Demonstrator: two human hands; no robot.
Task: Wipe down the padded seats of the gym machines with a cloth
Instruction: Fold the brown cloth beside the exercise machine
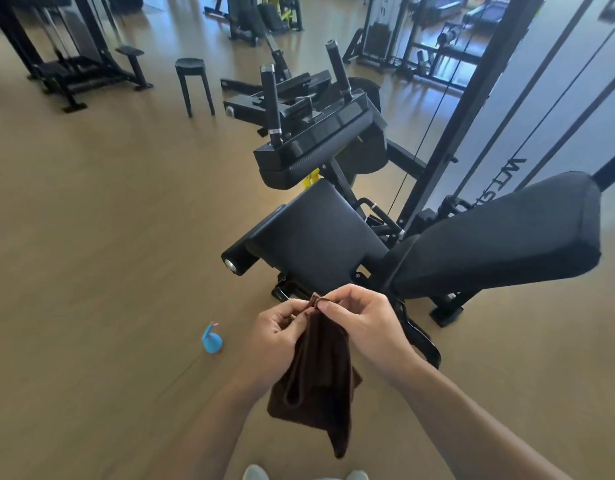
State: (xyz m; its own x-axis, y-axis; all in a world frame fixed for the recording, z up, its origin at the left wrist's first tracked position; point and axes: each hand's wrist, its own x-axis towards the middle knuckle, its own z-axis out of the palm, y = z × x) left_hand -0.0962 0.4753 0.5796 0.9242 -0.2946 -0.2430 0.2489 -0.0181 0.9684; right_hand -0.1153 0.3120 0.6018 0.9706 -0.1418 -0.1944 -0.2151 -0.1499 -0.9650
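You are holding a dark brown cloth [316, 382] up in front of you with both hands, just short of the machine. Your left hand [276, 336] is pinching the cloth's top edge between thumb and curled fingers, and your right hand [363, 323] is pinching that same edge right beside it — the two sets of fingertips are almost touching at the folded corner. The rest of the cloth is hanging down in loose folds between your forearms, clear of the floor.

Just beyond your hands the machine's black padded seat [313, 237] is sitting tilted, and the cloth is not touching it. To the right of the seat a long black back pad [500, 237] is angling up and away. Farther off, above the seat, a black chest pad [319, 147] is carrying two upright handles [271, 98].

On the tan floor [108, 237] to the left of your hands a small blue spray bottle [211, 339] is standing — well apart from the cloth. A black stool [193, 84] is standing in the background, near other gym machines.
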